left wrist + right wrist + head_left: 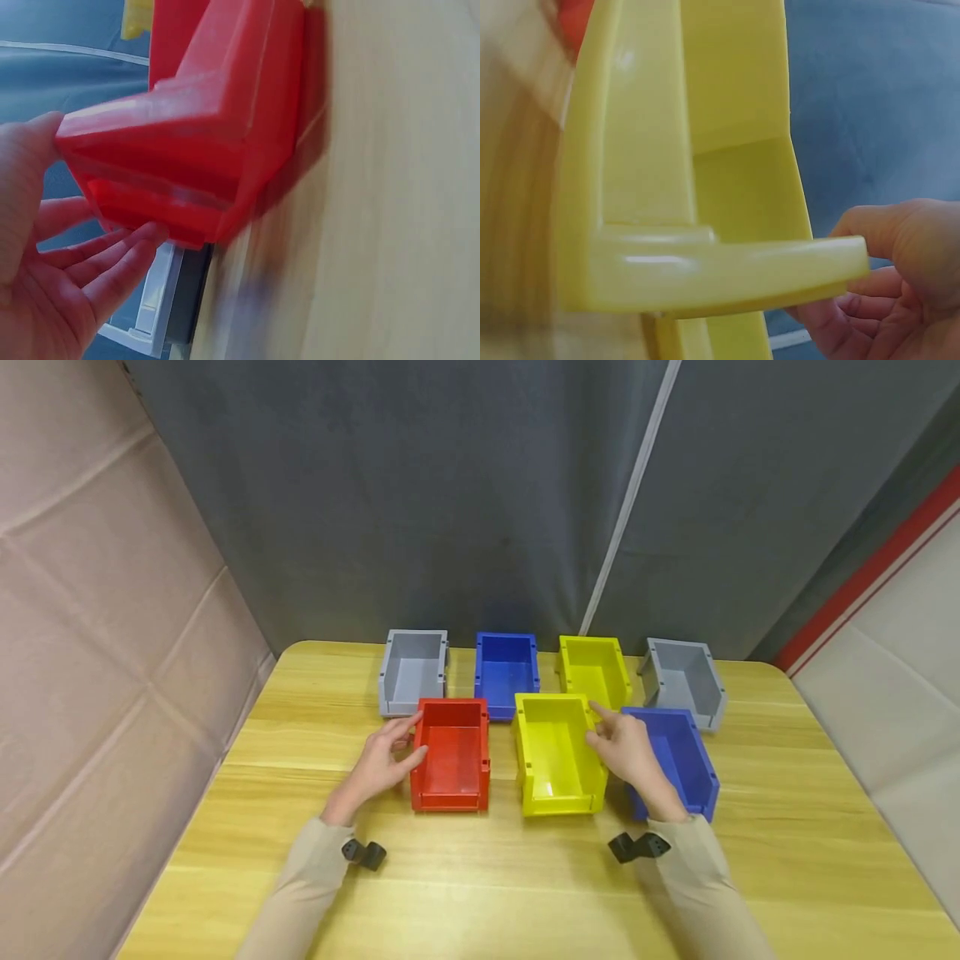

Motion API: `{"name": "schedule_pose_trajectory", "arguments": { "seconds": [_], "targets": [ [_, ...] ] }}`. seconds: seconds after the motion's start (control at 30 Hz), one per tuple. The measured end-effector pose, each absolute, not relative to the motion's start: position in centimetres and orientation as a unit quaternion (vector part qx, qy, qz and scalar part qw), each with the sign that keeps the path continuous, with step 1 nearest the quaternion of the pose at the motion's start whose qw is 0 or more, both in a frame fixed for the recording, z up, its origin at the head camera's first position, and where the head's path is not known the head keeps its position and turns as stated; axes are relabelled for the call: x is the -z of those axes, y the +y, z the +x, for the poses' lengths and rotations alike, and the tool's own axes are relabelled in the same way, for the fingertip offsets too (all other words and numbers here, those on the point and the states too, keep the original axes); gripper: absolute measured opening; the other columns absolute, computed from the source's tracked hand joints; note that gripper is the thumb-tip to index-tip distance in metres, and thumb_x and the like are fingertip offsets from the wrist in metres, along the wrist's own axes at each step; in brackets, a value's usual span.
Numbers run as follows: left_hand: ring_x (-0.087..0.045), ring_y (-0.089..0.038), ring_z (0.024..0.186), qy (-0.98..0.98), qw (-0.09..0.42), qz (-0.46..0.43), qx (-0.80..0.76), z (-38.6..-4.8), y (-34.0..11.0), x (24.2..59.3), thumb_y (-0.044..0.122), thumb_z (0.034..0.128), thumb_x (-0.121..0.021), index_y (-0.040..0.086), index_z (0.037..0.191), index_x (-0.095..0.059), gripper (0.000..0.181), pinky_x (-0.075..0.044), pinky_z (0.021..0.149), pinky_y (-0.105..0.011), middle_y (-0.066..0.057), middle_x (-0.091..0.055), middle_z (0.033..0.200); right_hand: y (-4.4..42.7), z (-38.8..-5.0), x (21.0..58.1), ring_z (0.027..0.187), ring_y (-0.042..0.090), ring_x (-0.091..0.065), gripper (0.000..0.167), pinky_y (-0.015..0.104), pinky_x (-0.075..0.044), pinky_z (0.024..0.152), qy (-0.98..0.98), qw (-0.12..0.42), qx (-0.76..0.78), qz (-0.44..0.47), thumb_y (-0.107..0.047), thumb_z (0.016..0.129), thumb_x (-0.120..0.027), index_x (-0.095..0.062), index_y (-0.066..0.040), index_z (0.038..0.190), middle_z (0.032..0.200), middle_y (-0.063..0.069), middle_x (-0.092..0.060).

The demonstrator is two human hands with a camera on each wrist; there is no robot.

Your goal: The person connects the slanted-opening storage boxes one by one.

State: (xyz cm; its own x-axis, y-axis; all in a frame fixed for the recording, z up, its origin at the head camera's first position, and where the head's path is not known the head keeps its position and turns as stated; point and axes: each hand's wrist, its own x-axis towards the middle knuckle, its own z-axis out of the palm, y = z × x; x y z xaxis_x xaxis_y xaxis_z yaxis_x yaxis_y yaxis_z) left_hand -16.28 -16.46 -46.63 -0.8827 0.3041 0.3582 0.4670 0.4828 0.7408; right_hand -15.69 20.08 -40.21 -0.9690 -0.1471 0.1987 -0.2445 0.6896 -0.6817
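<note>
In the head view a red open-front storage bin (450,756) is at the front left of the group. My left hand (378,764) grips its left wall, thumb at the rim; in the left wrist view the fingers (112,274) reach along the outer side. To its right is a yellow bin (558,756), whose right wall my right hand (630,752) pinches near the back. The right wrist view shows the thumb (870,225) by the rim and the other fingers curled below. A blue bin (678,760) sits right of it, partly behind my right hand.
Behind them stands a row of bins: grey (414,672), blue (507,672), yellow (596,668) and another grey bin (684,681). The wooden table (495,893) ends at a dark curtain (420,502) at the back; pale panels rise on both sides.
</note>
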Motion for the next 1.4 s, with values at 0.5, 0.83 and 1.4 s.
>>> {"name": "schedule_pose_trajectory", "arguments": {
  "seconds": [0.5, 0.83, 1.4],
  "targets": [
    [-0.061, -0.039, 0.091, -0.837, 0.069, -0.178, 0.512, -15.5, -15.3, 45.7, -0.007, 0.0811, -0.065, -0.011, 0.133, -0.045, 0.056, -0.055, 0.074, -0.044, -0.029, -0.05, 0.123, 17.3, -16.7, 38.5, 0.04, 0.009, -0.031, 0.049, 0.022, -0.026, 0.039, -0.913, 0.051, -0.395, 0.088, 0.001, 0.081, -0.056, -0.05, 0.01, 0.129, 0.067, 0.012, -0.061],
    [-0.061, -0.035, 0.093, -0.835, 0.057, -0.185, 0.515, -16.1, -15.7, 46.6, -0.002, 0.082, -0.067, -0.005, 0.135, -0.046, 0.057, -0.056, 0.074, -0.034, -0.024, -0.051, 0.125, 16.6, -17.1, 38.5, 0.039, 0.009, -0.029, 0.05, 0.021, -0.024, 0.038, -0.913, 0.041, -0.399, 0.072, 0.001, 0.081, -0.057, -0.049, 0.011, 0.129, 0.058, 0.008, -0.055],
    [-0.06, -0.034, 0.095, -0.838, 0.052, -0.175, 0.514, -15.9, -16.1, 46.6, -0.002, 0.0817, -0.067, -0.003, 0.137, -0.045, 0.059, -0.055, 0.076, -0.033, -0.023, -0.05, 0.128, 16.2, -17.3, 38.5, 0.043, 0.012, -0.035, 0.052, 0.021, -0.027, 0.04, -0.918, 0.036, -0.392, 0.049, -0.001, 0.081, -0.058, -0.049, 0.008, 0.131, 0.065, 0.012, -0.058]
  ]
}}
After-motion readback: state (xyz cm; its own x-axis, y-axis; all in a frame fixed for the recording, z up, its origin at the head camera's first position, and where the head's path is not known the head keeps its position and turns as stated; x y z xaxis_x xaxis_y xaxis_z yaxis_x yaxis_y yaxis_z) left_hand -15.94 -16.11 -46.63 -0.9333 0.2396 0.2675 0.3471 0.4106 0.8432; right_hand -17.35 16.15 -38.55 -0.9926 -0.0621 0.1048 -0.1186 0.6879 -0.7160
